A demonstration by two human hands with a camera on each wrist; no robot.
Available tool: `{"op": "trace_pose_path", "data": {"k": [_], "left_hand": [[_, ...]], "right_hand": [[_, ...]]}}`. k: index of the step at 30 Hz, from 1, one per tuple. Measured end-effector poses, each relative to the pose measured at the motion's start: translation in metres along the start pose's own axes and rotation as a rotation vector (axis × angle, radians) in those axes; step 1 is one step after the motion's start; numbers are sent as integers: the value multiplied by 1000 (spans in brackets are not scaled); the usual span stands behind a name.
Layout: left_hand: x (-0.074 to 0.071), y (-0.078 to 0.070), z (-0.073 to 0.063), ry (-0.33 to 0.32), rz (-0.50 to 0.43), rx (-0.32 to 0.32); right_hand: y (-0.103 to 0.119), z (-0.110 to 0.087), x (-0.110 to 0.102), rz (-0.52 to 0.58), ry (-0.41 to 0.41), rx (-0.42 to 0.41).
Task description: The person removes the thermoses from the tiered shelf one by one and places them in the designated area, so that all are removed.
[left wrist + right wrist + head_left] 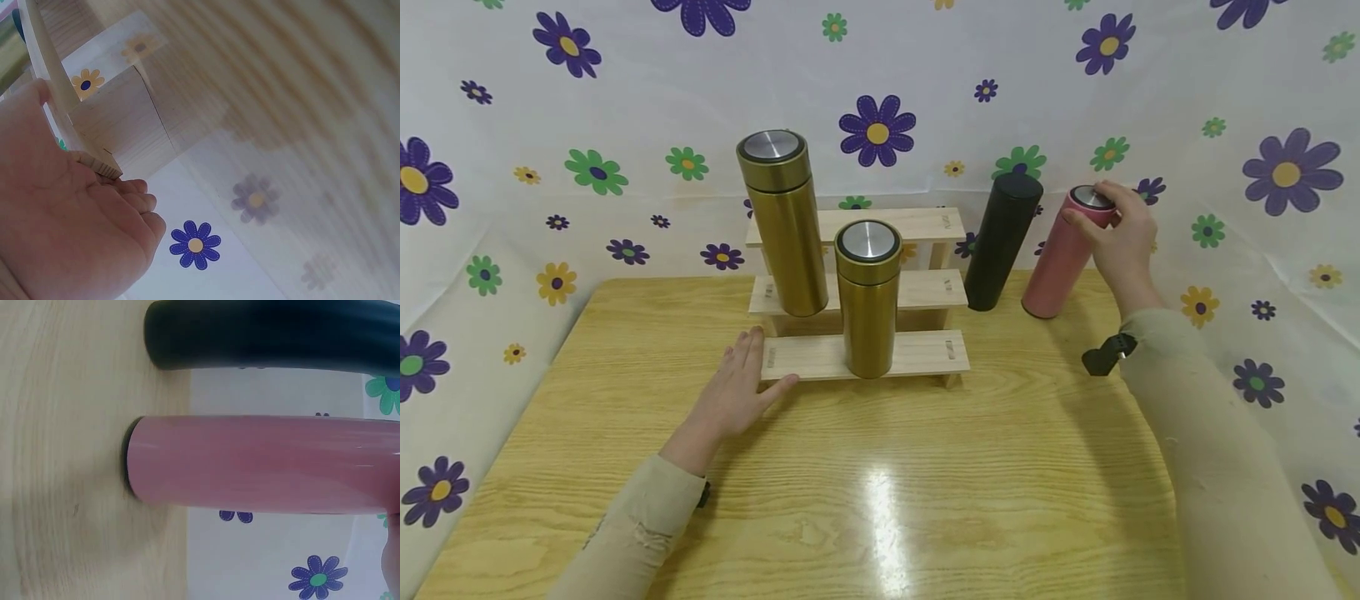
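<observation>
My right hand [1123,237] grips the top of a pink thermos bottle [1060,258], thumb and fingers around its lid; in the right wrist view the pink bottle [262,464] fills the middle. My left hand [735,387] lies at the left end of the lowest step of a wooden three-step rack [805,358], fingers fairly straight. In the left wrist view, the palm [69,219] touches the step's corner [103,164]. One gold thermos [868,317] stands upright on the lowest step, another gold thermos [790,242] on the middle step.
A black bottle [1003,242] stands on the table between the rack and the pink thermos. Behind the wooden table [1000,483] hangs a white cloth [985,50] with printed flowers, close behind the bottles.
</observation>
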State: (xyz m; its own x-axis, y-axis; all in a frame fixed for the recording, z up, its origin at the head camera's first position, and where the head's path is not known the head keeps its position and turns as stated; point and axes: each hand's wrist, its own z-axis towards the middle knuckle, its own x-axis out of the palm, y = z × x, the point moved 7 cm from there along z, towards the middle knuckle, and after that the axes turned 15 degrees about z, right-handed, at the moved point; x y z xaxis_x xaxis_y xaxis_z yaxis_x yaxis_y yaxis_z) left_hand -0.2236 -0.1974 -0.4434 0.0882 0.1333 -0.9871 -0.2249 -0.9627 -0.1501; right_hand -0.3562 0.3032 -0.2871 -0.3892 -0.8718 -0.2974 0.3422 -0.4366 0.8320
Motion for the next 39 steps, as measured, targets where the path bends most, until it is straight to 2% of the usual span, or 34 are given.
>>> {"op": "trace_pose_path", "data": {"k": [9,14,21,27,32,39], "left_hand": [[-2,0,-1,20,-6,-10],[-2,0,-2,19,-1,-9],[-1,1,-3,11,-2,-8],[-1,1,-5,5,-4,-9],[-2,-1,-4,-1,-15,-7],[0,-1,-2,5,-13,-8]], "right_hand": [[-5,-4,-4,-19,-1,5],[-12,-6,-3,46,-26,30],[-14,-7,0,118,-74,-14],[-13,-8,2,141,-80,-11],[-10,-9,0,80,-69,-12],[-1,-12,-6,-84,-28,-6]]}}
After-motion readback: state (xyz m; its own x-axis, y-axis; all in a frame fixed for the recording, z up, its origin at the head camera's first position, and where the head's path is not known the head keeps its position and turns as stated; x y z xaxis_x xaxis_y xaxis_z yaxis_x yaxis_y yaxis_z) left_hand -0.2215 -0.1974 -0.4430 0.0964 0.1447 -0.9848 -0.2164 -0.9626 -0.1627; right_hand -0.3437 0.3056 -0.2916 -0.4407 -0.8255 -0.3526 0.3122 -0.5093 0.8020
